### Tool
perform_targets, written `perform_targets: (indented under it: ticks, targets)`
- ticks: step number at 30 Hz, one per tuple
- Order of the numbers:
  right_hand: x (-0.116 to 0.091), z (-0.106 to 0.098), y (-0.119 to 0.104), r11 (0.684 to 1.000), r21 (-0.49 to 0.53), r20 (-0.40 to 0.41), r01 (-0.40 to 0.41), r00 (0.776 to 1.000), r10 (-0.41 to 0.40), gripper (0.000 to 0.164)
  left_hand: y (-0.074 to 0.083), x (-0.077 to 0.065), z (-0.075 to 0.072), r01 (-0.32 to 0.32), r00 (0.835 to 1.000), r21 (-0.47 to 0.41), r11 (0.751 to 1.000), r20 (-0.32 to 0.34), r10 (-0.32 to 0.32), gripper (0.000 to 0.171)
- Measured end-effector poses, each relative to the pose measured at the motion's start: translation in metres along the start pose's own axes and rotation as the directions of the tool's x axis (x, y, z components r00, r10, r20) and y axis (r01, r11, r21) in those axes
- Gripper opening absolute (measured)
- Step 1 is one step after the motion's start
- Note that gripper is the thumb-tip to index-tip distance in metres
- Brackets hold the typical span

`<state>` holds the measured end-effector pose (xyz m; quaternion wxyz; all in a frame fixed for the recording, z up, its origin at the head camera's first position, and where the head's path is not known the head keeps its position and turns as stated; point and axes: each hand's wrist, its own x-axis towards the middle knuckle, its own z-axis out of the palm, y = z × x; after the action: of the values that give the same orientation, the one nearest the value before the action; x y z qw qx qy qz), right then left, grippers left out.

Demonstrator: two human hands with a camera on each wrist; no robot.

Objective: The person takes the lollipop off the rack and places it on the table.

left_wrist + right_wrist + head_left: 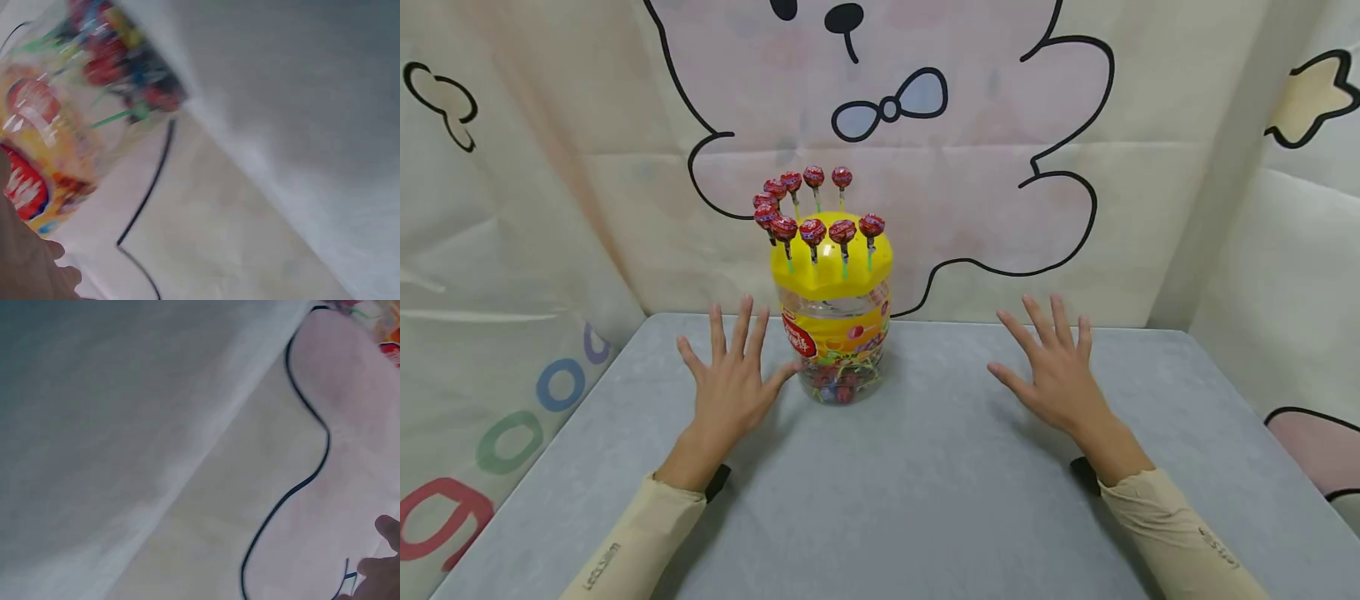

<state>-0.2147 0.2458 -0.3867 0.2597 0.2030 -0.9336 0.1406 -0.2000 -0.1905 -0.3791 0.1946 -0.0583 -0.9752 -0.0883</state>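
A clear plastic jar with a yellow label stands upright on the table, left of the middle. Its yellow domed lid has several red-wrapped lollipops standing around it on thin sticks. More wrapped lollipops lie in the bottom of the jar, as the left wrist view shows. Left of the jar, my left hand is held with fingers spread and holds nothing; its thumb tip overlaps the jar's side in the head view. My right hand, fingers also spread, is well to the right of the jar with nothing in it.
The grey table reaches back to a cloth backdrop printed with a cartoon figure outlined in black. Another printed cloth hangs along the left side. Light sleeves cover both forearms.
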Motion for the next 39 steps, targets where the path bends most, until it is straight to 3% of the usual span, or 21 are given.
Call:
perform_targets:
  ticks: [4, 7, 11, 14, 16, 18, 20, 25, 34, 39]
  targets:
    - [0.017, -0.008, -0.018, 0.985, 0.164, -0.025, 0.061, 0.998, -0.058, 0.076, 0.011, 0.010, -0.020, 0.045, 0.999, -0.208, 0.977, 0.036, -0.038, 0.102]
    - [0.034, -0.018, -0.040, 0.950, 0.299, -0.036, 0.090, 0.996, -0.083, 0.077, 0.023, 0.021, -0.034, 0.072, 0.997, -0.413, 0.908, 0.064, -0.050, 0.104]
    - [0.059, -0.026, -0.073, 0.866, 0.481, -0.052, 0.137, 0.990, -0.128, 0.074, 0.039, 0.033, -0.050, 0.119, 0.992, -0.645, 0.755, 0.107, -0.065, 0.104]
    - [0.074, -0.028, -0.092, 0.807, 0.565, -0.076, 0.173, 0.985, -0.158, 0.073, 0.050, 0.039, -0.056, 0.142, 0.990, -0.777, 0.613, 0.110, -0.089, 0.106]
    - [0.082, -0.029, -0.102, 0.790, 0.586, -0.084, 0.178, 0.984, -0.159, 0.073, 0.055, 0.042, -0.055, 0.135, 0.990, -0.839, 0.528, 0.092, -0.106, 0.107]
    - [0.090, -0.031, -0.109, 0.788, 0.589, -0.097, 0.181, 0.983, -0.153, 0.071, 0.060, 0.045, -0.052, 0.108, 0.992, -0.875, 0.472, 0.061, -0.113, 0.107]
    - [0.097, -0.032, -0.116, 0.784, 0.594, -0.113, 0.179, 0.984, -0.139, 0.069, 0.063, 0.046, -0.047, 0.079, 0.993, -0.887, 0.456, 0.029, -0.116, 0.108]
    - [0.111, -0.030, -0.131, 0.772, 0.610, -0.148, 0.180, 0.983, -0.112, 0.066, 0.065, 0.047, -0.038, 0.018, 0.994, -0.882, 0.470, -0.035, -0.104, 0.101]
    - [0.126, -0.034, -0.146, 0.768, 0.611, -0.193, 0.190, 0.977, -0.087, 0.059, 0.064, 0.047, -0.035, 0.011, 0.993, -0.889, 0.458, -0.043, -0.107, 0.102]
    - [0.132, -0.037, -0.150, 0.782, 0.594, -0.205, 0.188, 0.976, -0.079, 0.055, 0.064, 0.048, -0.036, 0.007, 0.993, -0.873, 0.488, -0.052, -0.107, 0.104]
